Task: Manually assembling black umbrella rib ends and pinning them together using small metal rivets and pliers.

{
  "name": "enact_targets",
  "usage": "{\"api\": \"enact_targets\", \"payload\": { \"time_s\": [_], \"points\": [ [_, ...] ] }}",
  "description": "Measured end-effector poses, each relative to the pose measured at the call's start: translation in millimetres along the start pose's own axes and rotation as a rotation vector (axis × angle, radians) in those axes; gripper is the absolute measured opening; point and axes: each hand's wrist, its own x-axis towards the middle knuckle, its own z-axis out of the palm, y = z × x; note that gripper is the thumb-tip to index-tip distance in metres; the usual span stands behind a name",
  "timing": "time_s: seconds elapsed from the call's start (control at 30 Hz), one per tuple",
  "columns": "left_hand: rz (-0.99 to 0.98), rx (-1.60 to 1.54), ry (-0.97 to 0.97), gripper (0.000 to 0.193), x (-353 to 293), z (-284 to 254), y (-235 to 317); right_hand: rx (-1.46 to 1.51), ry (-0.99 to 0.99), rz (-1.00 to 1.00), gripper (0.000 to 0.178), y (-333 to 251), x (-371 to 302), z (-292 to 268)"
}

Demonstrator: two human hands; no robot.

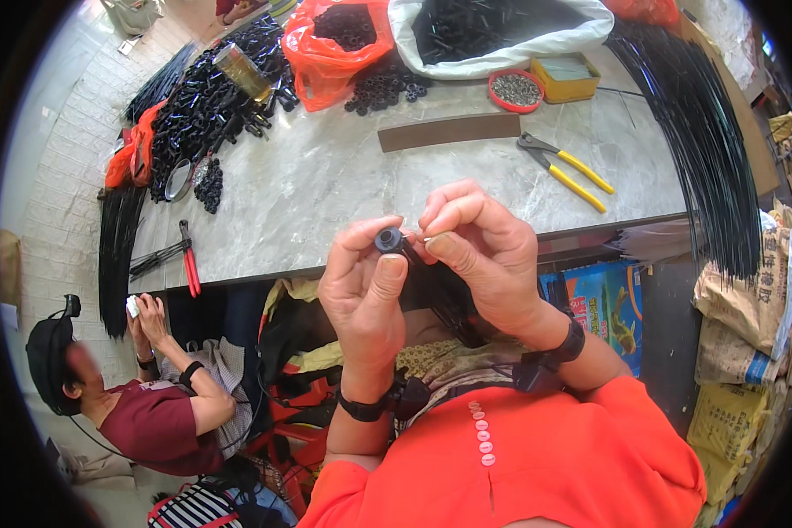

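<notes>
Just in front of the table edge, my left hand (354, 304) is closed round a black tubular part (390, 239), its round hollow end facing up between thumb and forefinger. Close beside it, my right hand (493, 251) pinches a small thin pale piece (428, 238), whose kind I cannot make out. The fingertips of both hands almost meet at the tube's end. Long dark strands (444, 295) hang below the hands, partly hidden by them. On the table beyond lie yellow-handled pliers (568, 170) and a flat brown strip (449, 132).
A red bowl (517, 108) of small metal parts stands by a yellow box (574, 91). Behind are a red bag (310, 75), a white sack (466, 69) and heaped black parts (216, 110). Black rods (704, 132) lie right; red-handled cutters (190, 264) and a co-worker (163, 418) left.
</notes>
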Motion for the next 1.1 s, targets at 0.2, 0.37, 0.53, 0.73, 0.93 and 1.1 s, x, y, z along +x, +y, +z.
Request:
{"api": "enact_targets", "payload": {
  "time_s": [0.2, 0.37, 0.53, 0.73, 0.93, 1.1],
  "points": [
    [-0.018, -0.003, 0.040, 0.041, -2.6, -2.5, -0.4, 0.013, 0.031, -0.008, 0.009, 4.9, -0.7, 5.7],
    [0.030, 0.049, 0.067, 0.040, -3.2, -0.8, -3.6, -0.044, 0.049, 0.005, 0.008, 7.0, -0.6, 5.8],
    [0.043, 0.068, 0.048, 0.038, -3.7, -3.6, -5.6, -0.028, 0.038, 0.020, 0.008, 5.4, -0.2, 6.0],
    [0.049, 0.080, 0.051, 0.036, -3.5, -1.7, -6.1, -0.010, 0.031, 0.029, 0.007, 6.9, -0.3, 4.4],
    [0.037, 0.062, 0.045, 0.036, -2.9, -0.2, -5.1, 0.032, 0.026, 0.020, 0.008, 8.3, -1.0, 3.7],
    [0.040, 0.066, 0.046, 0.035, -2.3, -0.5, -5.3, 0.042, 0.022, 0.019, 0.009, 8.8, -0.7, 3.5]
  ]
}}
